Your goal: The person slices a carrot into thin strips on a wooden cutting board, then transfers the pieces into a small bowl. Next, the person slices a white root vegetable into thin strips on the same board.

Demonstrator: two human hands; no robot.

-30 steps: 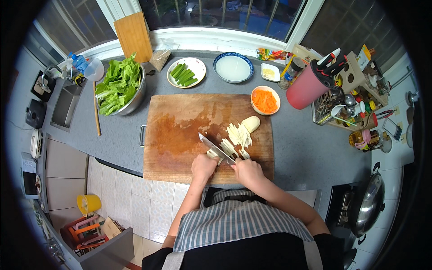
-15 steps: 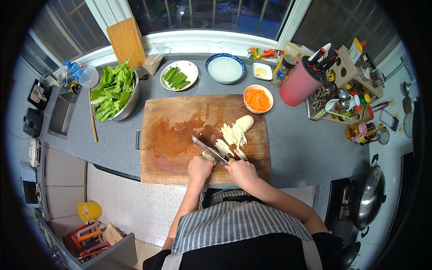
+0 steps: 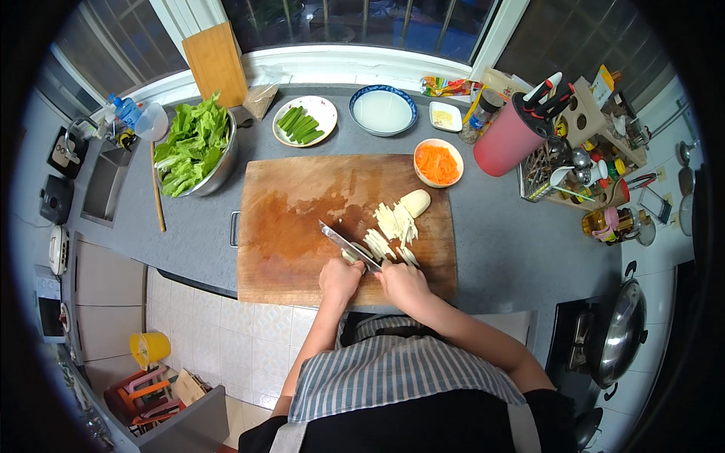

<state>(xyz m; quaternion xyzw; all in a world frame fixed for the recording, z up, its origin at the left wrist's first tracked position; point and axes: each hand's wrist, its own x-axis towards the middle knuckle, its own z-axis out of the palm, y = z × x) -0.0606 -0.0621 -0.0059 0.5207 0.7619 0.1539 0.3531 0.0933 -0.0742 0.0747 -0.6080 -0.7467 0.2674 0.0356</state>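
On the wooden cutting board [image 3: 279, 268], my right hand [image 3: 402, 284] grips a kitchen knife [image 3: 343, 241], its blade slanting toward the far left. My left hand [image 3: 341, 278] is closed with curled fingers on pale vegetable slices [image 3: 351, 257] right beside the blade; the fingers partly hide them. Right of the blade lie pale cut strips [image 3: 377, 245]. A larger heap of strips [image 3: 396, 222] is farther back, touching an uncut pale, peeled vegetable piece [image 3: 415, 202].
Behind the board stand a plate of green pieces [image 3: 321, 108], a blue-rimmed bowl of cloudy liquid [image 3: 384, 111] and a small white dish [image 3: 445, 116]. A bowl of orange shreds [image 3: 438, 162] overlaps the board's corner. Leafy greens [image 3: 192, 143] fill a metal bowl; a pink knife block [image 3: 509, 142] stands right.
The whole view has shifted slightly. Both hands stay at the same spot on the board, the knife still between the held slices and the cut strips.
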